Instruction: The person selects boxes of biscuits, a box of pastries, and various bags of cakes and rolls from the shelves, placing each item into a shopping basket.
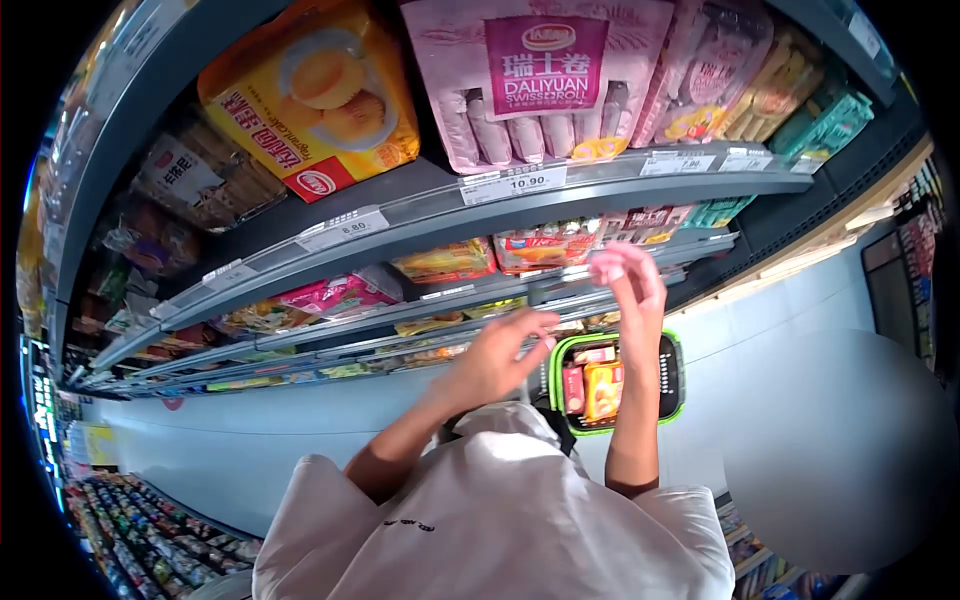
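My left hand (pixel 503 352) is raised before the shelves with its fingers and thumb apart and nothing visible in it. To its right and higher, my right hand (pixel 637 283) has loosely bent fingers, their tips pinkish and blurred; no item shows in them. Below the hands is a black shopping basket (pixel 677 385) with a bright green rim, partly covered by my right forearm. An orange food packet (pixel 602 391) and a dark red packet (pixel 573 388) lie in it. Whether the basket stands on the floor is hard to tell.
A grey shelf unit (pixel 420 222) carries a large pink Swiss roll bag (pixel 545 60), a yellow cake bag (pixel 320 95) and several other snacks behind price tags. Pale floor (pixel 780 300) runs behind the basket. More stocked shelves (pixel 150 525) stand at lower left. A blurred round patch covers the right side.
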